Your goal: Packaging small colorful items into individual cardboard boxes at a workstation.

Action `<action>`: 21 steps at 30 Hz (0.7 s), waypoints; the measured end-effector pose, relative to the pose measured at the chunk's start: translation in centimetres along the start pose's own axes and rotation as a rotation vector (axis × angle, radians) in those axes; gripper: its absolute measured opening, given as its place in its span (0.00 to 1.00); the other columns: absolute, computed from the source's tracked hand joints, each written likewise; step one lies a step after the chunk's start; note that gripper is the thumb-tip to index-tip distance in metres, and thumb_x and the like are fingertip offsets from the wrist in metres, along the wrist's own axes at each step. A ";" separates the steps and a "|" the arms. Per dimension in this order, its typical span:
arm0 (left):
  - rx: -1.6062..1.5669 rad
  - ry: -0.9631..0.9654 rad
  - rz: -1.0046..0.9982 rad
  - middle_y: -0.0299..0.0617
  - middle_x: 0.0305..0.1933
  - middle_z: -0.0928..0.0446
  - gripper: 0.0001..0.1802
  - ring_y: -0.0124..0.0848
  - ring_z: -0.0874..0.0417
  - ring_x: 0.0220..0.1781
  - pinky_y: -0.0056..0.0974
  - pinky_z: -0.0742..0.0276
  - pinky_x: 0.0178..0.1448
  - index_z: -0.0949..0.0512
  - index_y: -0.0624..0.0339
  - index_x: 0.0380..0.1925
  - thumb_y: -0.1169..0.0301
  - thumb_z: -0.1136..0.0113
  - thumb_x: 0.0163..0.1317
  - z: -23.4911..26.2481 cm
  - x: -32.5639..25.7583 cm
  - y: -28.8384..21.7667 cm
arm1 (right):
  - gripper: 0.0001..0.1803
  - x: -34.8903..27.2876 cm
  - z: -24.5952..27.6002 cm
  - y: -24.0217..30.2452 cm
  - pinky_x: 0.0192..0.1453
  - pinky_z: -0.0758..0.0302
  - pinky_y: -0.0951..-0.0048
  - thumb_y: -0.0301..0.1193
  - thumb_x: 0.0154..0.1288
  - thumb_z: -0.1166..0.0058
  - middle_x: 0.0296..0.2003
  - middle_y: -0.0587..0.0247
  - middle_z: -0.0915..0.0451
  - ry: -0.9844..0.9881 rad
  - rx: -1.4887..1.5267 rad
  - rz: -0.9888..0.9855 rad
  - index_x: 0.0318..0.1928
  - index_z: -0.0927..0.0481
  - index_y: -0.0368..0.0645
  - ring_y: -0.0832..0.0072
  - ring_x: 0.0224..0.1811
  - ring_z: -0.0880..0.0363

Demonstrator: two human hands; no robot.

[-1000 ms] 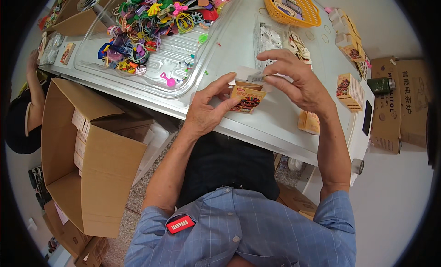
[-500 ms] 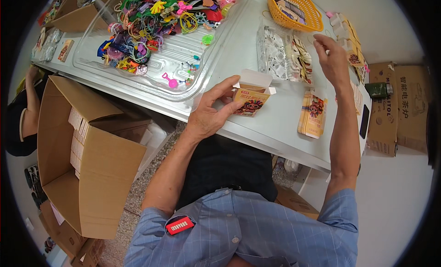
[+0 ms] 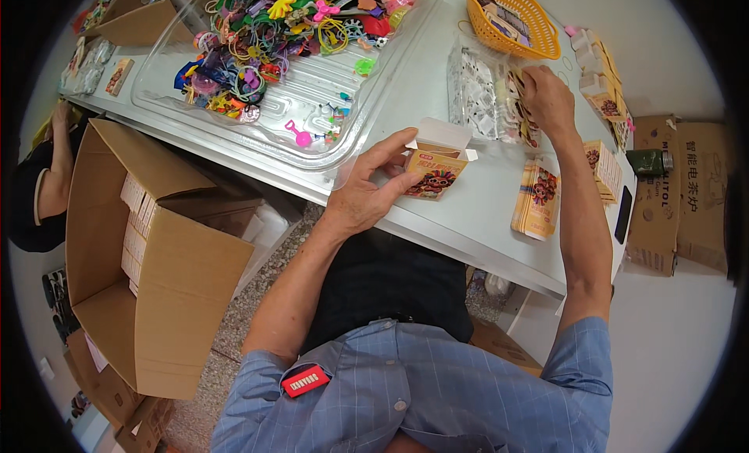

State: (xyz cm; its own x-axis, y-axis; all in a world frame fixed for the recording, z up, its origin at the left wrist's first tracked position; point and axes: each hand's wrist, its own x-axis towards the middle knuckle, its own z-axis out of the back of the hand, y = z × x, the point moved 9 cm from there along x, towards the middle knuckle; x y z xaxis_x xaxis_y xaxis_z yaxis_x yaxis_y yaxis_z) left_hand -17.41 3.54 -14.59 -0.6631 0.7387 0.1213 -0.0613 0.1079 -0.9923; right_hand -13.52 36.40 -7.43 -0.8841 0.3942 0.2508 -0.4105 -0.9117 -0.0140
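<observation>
My left hand (image 3: 367,189) is closed round a small yellow-orange carton (image 3: 434,178) with a colourful cartoon print, held upright over the table's near edge. Its white top flaps stand up. On the far side of the table, my right hand (image 3: 550,102) reaches to a row of flat packets (image 3: 530,133) in a clear plastic tray (image 3: 455,90). The right fingers are curled onto the packets; what is between their tips is hidden. White-and-black sachets (image 3: 480,94) fill the tray's left part. A fanned stack of flat printed cartons (image 3: 535,199) lies nearer, left of my right forearm.
A large clear tray (image 3: 312,161) holds a heap of small colourful toys (image 3: 273,47). Beyond my right hand stands a yellow basket (image 3: 546,46). More cartons (image 3: 602,168) and a black phone (image 3: 623,215) lie at right. An open cardboard box (image 3: 187,297) stands left; another person's arm (image 3: 56,164) shows there.
My right hand has come down from above the tray, moving nearer and slightly left, onto the packets. My left hand keeps its hold on the carton. The whole view has shifted slightly.
</observation>
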 end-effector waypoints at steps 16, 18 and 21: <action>-0.053 0.002 0.016 0.40 0.45 0.15 0.35 0.23 0.23 0.37 0.30 0.23 0.47 0.30 0.57 0.70 0.72 0.29 0.62 -0.1 0.0 0.2 | 0.11 -3.7 3.0 -1.0 0.42 0.27 0.79 0.32 0.77 0.47 0.38 0.68 0.18 -0.089 1.316 -0.235 0.48 0.18 0.37 0.83 0.37 0.25; -0.044 0.011 0.005 0.40 0.45 0.15 0.35 0.23 0.23 0.37 0.30 0.23 0.47 0.30 0.58 0.70 0.72 0.29 0.62 -0.1 0.0 -0.1 | 0.10 -4.6 4.5 1.7 0.42 0.27 0.79 0.31 0.77 0.48 0.40 0.67 0.18 -0.027 1.256 -0.109 0.47 0.19 0.36 0.82 0.37 0.24; -0.046 0.022 0.007 0.41 0.47 0.15 0.36 0.23 0.23 0.38 0.30 0.23 0.48 0.30 0.58 0.70 0.72 0.29 0.62 -0.1 -0.1 -0.1 | 0.08 -5.9 7.0 7.7 0.50 0.25 0.73 0.29 0.76 0.48 0.52 0.60 0.19 0.074 1.175 0.062 0.45 0.20 0.36 0.76 0.47 0.22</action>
State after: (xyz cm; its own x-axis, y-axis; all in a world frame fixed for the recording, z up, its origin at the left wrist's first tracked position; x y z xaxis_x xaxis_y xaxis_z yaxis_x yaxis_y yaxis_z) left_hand -17.30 3.52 -14.54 -0.6469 0.7538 0.1156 -0.0222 0.1328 -0.9909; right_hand -9.90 26.25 -2.22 -0.9220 0.3159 0.2240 0.0572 -0.4609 0.8856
